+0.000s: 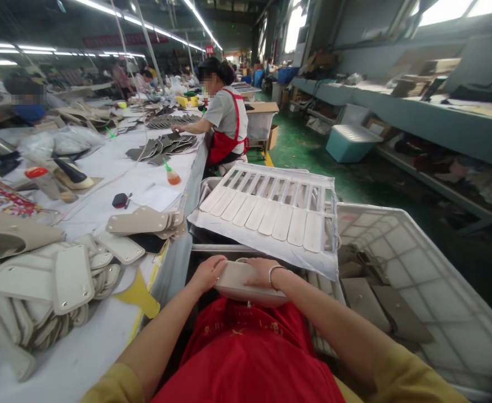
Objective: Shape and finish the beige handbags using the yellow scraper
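Note:
A cream leather piece [239, 282] lies against my red apron [249, 352], just below the edge of a tray. My left hand [207, 272] grips its left end with the fingers curled over it. My right hand [261, 271], with a bracelet at the wrist, presses on its right part, fingers closed over the top. In front of both hands a white slatted tray [327, 212] carries a row of several cream strips [266, 212].
A long white table [103, 190] on the left holds stacks of cream leather pieces [61, 280], dark pieces and a small orange glue bottle [172, 175]. A large white crate [417, 268] stands at my right with grey pieces inside. A seated person in a red apron [224, 120] works farther along the table.

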`<state>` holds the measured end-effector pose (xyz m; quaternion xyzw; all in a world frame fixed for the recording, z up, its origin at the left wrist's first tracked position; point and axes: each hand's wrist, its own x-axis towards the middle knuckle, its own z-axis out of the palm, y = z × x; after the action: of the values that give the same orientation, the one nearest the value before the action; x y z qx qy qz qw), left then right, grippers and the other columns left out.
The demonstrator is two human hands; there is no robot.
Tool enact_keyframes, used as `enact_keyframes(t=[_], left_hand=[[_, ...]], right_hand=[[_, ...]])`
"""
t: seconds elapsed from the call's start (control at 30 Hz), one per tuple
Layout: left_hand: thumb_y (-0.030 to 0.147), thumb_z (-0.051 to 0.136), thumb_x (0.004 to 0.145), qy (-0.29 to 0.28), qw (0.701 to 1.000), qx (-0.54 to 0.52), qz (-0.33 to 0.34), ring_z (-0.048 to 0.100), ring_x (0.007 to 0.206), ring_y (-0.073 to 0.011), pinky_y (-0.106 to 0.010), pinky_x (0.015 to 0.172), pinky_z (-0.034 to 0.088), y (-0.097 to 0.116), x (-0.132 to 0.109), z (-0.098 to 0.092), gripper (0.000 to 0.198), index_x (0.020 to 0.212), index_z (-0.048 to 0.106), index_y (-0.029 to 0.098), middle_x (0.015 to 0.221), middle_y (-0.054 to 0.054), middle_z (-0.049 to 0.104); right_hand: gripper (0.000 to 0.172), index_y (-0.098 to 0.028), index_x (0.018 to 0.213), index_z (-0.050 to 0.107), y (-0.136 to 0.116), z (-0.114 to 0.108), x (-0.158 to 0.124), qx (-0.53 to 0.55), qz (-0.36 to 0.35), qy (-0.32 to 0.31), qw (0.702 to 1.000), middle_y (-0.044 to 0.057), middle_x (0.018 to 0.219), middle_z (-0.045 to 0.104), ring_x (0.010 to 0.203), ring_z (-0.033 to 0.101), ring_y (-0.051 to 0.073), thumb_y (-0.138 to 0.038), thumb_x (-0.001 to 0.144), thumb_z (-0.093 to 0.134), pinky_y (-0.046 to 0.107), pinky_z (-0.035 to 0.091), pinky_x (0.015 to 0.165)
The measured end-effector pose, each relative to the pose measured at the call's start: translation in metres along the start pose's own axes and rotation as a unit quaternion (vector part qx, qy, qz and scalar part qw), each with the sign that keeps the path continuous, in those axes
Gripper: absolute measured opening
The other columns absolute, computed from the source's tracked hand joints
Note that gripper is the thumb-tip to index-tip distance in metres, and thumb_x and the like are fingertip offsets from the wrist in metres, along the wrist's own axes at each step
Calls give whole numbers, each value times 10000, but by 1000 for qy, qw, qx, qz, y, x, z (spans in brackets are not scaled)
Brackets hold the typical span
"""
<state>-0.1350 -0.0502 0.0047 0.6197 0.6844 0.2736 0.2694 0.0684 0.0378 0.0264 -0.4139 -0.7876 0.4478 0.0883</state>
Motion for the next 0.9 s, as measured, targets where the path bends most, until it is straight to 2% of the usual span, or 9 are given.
enact_keyframes(t=[0.17, 0.23, 0.33, 0.4, 0.47, 0.6, 0.77, 0.83, 0.9], left_hand=[[411, 338, 877, -7, 999, 26, 20, 578, 947, -174, -262, 855, 431, 1, 1, -3, 356, 1004, 602, 208, 1023, -32, 644], [404, 339, 878, -5, 998, 46, 31, 568, 970, -189, -287, 879, 417, 3, 1, -4, 361, 1013, 599, 193, 1041, -55, 635], [409, 422, 843, 7, 996, 81, 45, 478, 1119, -249, -392, 1004, 298, 9, 0, -1, 387, 1115, 556, 169, 1174, -110, 570], [442, 513, 790, -19, 990, 123, 70, 411, 1190, -281, -461, 1047, 199, 15, -1, 3, 474, 1195, 504, 196, 1261, -106, 515], [489, 577, 734, -65, 979, 163, 99, 416, 1186, -287, -473, 1042, 198, 21, 0, 6, 547, 1215, 488, 243, 1272, -76, 512], [536, 604, 691, -120, 967, 190, 119, 492, 1101, -275, -409, 967, 318, 25, 9, 6, 568, 1180, 524, 259, 1209, -63, 565], [521, 602, 699, -136, 961, 209, 119, 494, 1104, -282, -418, 947, 329, 27, 16, 3, 553, 1180, 522, 260, 1205, -67, 570], [520, 587, 712, -135, 960, 215, 119, 485, 1117, -282, -428, 960, 316, 29, 13, 3, 546, 1187, 515, 261, 1220, -66, 563], [528, 563, 728, -133, 959, 221, 120, 465, 1144, -289, -460, 989, 278, 32, 9, 5, 548, 1200, 504, 256, 1247, -72, 544]], right_hand=[[744, -167, 1162, 563, 36, -37, -36, -182, 64, -43, 980, 177, 1159, 569, 1040, 518, 381, -480, 507, 727, 497, 378, 880], [772, -151, 1219, 518, 46, -49, -49, -201, 81, -34, 976, 177, 1202, 541, 1072, 506, 364, -454, 538, 717, 473, 381, 906], [787, -138, 1248, 491, 55, -56, -64, -196, 89, -17, 977, 170, 1228, 526, 1098, 502, 338, -444, 557, 712, 432, 391, 929], [781, -140, 1247, 493, 55, -52, -65, -192, 88, -8, 977, 165, 1235, 524, 1106, 502, 334, -443, 563, 715, 419, 394, 934], [777, -149, 1236, 505, 51, -44, -59, -190, 80, -3, 978, 158, 1231, 532, 1105, 504, 337, -446, 553, 725, 415, 398, 930], [778, -184, 1169, 557, 26, -22, -33, -197, 65, -25, 978, 142, 1144, 593, 1024, 553, 342, -521, 492, 737, 440, 434, 864], [725, -207, 1051, 617, -13, -3, -9, -218, 49, -51, 973, 136, 1072, 627, 968, 577, 356, -551, 428, 754, 500, 423, 841], [729, -208, 1046, 616, -18, -3, -8, -221, 38, -49, 973, 138, 1103, 614, 1018, 551, 366, -548, 419, 762, 538, 374, 893], [740, -223, 1036, 619, -12, -9, -11, -161, 27, -17, 986, 120, 1139, 598, 1092, 501, 366, -483, 369, 809, 548, 298, 970]])
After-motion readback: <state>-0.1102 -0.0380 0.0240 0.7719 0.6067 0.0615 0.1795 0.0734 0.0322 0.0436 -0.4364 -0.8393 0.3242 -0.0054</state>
